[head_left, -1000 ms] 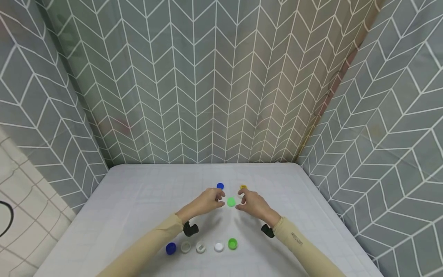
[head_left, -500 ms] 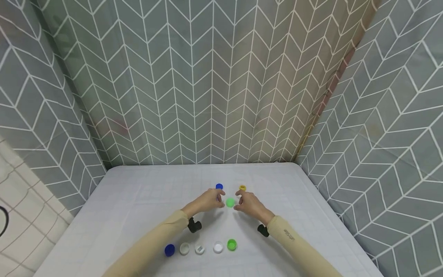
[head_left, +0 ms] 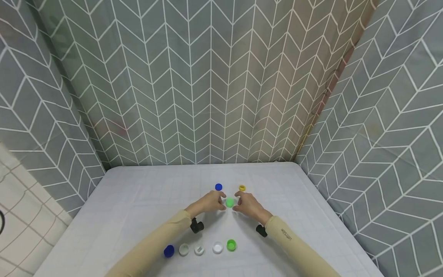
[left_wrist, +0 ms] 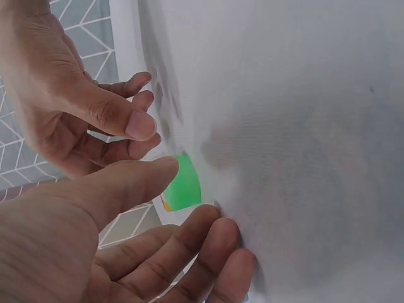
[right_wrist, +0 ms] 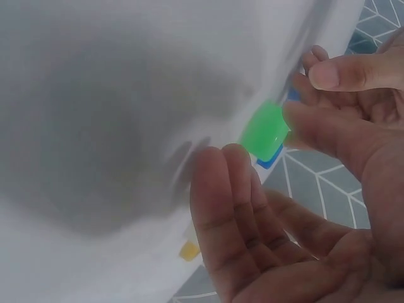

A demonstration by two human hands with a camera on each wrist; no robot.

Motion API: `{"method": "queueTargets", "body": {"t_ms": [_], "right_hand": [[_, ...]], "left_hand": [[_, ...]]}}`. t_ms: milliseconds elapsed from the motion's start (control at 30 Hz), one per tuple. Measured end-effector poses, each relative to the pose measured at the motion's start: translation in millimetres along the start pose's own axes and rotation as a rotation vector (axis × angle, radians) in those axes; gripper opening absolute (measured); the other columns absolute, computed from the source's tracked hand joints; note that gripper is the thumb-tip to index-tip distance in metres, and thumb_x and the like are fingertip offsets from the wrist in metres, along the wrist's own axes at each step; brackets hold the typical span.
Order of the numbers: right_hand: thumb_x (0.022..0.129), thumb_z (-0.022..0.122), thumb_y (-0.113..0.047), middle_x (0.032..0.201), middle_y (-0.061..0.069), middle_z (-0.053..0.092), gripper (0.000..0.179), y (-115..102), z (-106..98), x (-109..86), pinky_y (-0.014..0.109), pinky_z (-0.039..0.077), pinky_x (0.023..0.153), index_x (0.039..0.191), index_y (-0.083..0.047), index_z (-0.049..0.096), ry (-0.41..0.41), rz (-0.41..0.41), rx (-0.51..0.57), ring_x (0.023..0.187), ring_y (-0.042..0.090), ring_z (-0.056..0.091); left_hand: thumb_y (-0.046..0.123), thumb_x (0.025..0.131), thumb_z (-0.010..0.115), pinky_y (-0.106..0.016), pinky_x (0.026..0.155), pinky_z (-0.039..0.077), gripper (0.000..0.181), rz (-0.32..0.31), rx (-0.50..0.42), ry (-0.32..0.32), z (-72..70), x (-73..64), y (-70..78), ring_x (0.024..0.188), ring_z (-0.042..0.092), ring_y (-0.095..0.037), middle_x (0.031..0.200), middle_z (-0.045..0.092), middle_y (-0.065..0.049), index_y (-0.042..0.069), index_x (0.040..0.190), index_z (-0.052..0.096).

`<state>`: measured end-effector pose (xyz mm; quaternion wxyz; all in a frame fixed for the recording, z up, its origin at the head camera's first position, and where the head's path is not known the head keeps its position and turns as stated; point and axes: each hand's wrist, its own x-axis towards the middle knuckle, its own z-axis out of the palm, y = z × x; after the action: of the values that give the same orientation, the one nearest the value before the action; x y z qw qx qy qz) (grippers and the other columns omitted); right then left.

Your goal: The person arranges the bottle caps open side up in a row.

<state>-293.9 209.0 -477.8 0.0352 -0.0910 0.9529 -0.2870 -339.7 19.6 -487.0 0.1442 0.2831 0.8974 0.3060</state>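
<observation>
A light green bottle cap [head_left: 230, 202] stands on the white tabletop between the two hands. My left hand [head_left: 209, 201] is just left of it, thumb and fingers spread apart and slightly bent. On the other side is my right hand [head_left: 250, 204], in a mirrored pose and holding nothing. In the left wrist view the green cap [left_wrist: 184, 183] shows beyond the gap between thumb and fingers. The right wrist view has the green cap [right_wrist: 266, 131] near the right thumb tip; whether they touch, I cannot tell.
Behind the hands lie a blue cap [head_left: 219, 187] and a yellow cap [head_left: 242, 188]. Along the near side runs a row: a dark blue cap [head_left: 169, 251], several white caps [head_left: 217, 247] and a bright green cap [head_left: 231, 245]. Patterned curtains [head_left: 207, 96] surround the table [head_left: 138, 192].
Both hands have drawn slightly closer to each other around the light green cap. The head view has shifted a little; the caps stay in place on the table.
</observation>
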Motion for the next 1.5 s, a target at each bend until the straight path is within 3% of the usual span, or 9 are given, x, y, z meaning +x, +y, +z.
{"method": "queueTargets", "body": {"t_ms": [233,467,933,1200,1500], "right_hand": [[0.078,0.078,-0.015,0.075,0.003,0.060,0.051,-1.1,4.8,3.8,0.023,0.041,0.054,0.120,0.007,0.059,-0.004,0.000,-0.012,0.063,0.012,0.051],[0.078,0.078,-0.012,0.075,0.002,0.059,0.038,3.1,11.7,9.0,0.022,0.040,0.056,0.108,0.007,0.066,0.009,-0.020,-0.010,0.064,0.011,0.049],[0.079,0.077,-0.009,0.077,0.003,0.062,0.030,7.3,18.8,13.0,0.023,0.044,0.061,0.104,0.004,0.068,0.017,-0.059,0.035,0.068,0.011,0.051],[0.080,0.077,-0.014,0.078,0.001,0.063,0.030,10.9,19.1,12.9,0.021,0.045,0.060,0.104,0.001,0.068,0.028,-0.084,0.037,0.068,0.009,0.053],[0.079,0.078,-0.013,0.083,0.009,0.071,0.033,7.4,11.2,8.9,0.023,0.050,0.060,0.107,0.000,0.067,0.041,-0.124,0.088,0.070,0.011,0.063]], "left_hand": [[0.016,0.079,0.077,-0.027,0.067,0.053,0.050,-0.003,0.024,-0.001,2.9,4.1,0.5,0.075,0.063,-0.012,0.092,0.069,-0.008,0.001,0.124,0.061],[0.016,0.079,0.077,-0.026,0.066,0.052,0.042,0.005,0.051,0.006,8.2,6.9,-0.4,0.074,0.063,-0.011,0.093,0.071,-0.007,0.003,0.117,0.065],[0.015,0.080,0.076,-0.023,0.062,0.049,0.034,-0.008,0.045,0.023,13.2,7.7,2.4,0.069,0.058,-0.008,0.086,0.068,-0.001,0.004,0.111,0.068],[0.016,0.083,0.075,-0.024,0.065,0.052,0.032,0.011,0.016,0.033,12.9,6.8,0.5,0.072,0.061,-0.009,0.091,0.070,-0.004,0.002,0.111,0.068],[0.014,0.083,0.074,-0.021,0.062,0.049,0.023,0.069,0.023,0.086,10.7,4.3,-2.2,0.069,0.058,-0.006,0.087,0.071,-0.003,0.004,0.103,0.071]]}}
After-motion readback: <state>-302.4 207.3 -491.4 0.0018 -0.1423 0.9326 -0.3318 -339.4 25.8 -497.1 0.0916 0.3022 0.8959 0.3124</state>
